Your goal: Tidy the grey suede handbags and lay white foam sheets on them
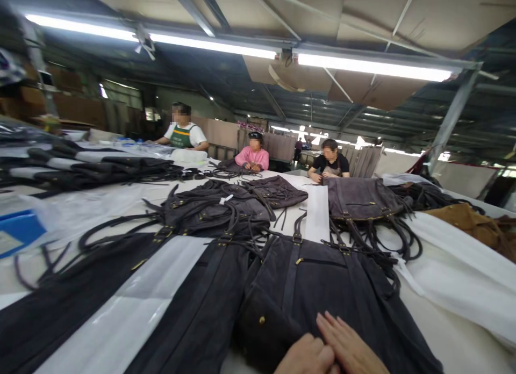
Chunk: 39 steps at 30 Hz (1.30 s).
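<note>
A dark grey handbag [322, 277] lies on the table in front of me, its brass zip pull near the top and a brass stud on its left side. My right hand [349, 342] rests on its lower front, fingers stretched out and close together. Just left of it, my left hand [308, 355] is closed, knuckles up, against the same bag; whatever its fingers hold is hidden. Beside this bag on the left lies another dark bag [209, 304], with a strip of white wrapping [133, 299] across it.
More dark bags [217, 202] with loose straps lie farther up the table, and a brown bag [463, 223] is at right. White wrapping sheets [463, 272] spread along the right side. A blue box [20, 231] stands at left. Several people [252, 156] are at the far side.
</note>
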Each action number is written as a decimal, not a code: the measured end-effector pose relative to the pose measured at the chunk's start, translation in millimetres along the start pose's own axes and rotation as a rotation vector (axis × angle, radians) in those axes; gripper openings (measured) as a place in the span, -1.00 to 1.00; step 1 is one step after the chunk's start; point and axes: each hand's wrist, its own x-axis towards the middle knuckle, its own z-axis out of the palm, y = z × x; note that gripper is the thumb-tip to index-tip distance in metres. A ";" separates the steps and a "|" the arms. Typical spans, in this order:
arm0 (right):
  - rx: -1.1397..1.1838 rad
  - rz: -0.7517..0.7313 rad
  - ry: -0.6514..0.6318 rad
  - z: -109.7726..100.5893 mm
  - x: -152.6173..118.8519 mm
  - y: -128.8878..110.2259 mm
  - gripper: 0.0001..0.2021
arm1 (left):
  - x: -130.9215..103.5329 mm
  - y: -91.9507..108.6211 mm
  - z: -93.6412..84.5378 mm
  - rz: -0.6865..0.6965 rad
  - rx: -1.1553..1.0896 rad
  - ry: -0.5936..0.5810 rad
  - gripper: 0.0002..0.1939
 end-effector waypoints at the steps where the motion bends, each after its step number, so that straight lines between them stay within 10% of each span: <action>1: 0.025 0.003 -0.018 -1.9 0.2 -1.3 -0.33 | 2.3 -7.1 -20.4 -0.021 -0.057 -0.002 -0.83; 2: 0.056 0.014 -0.034 -5.7 0.9 -3.8 -0.32 | 4.4 -15.2 -44.5 -0.030 -0.100 -0.087 -0.93; 5: 0.181 0.087 -0.095 -19.9 3.6 -12.7 -0.24 | 9.9 -40.5 -116.3 -0.371 -0.094 -0.314 -0.33; 8: 0.296 0.186 -0.171 -26.7 4.2 -16.8 -0.37 | 13.9 -55.8 -149.2 -0.554 -0.103 -0.500 -0.22; 16: 0.437 0.218 -0.148 -23.0 3.0 -13.9 -0.48 | 12.7 -78.4 -111.9 -0.602 -0.030 -0.603 -0.70; 25: 0.321 0.164 -0.193 8.1 -4.7 0.9 -0.39 | 0.4 -108.7 -151.1 -0.436 -0.300 -0.536 -0.66; 33: 0.113 0.024 -0.120 18.6 -12.2 0.4 -0.39 | -27.3 -109.9 -105.1 -0.131 0.003 -0.697 -0.89; 39: 0.313 0.050 -0.231 -0.6 -4.4 -5.2 -0.38 | -18.3 -106.0 -144.4 -0.110 -0.073 -0.745 -0.85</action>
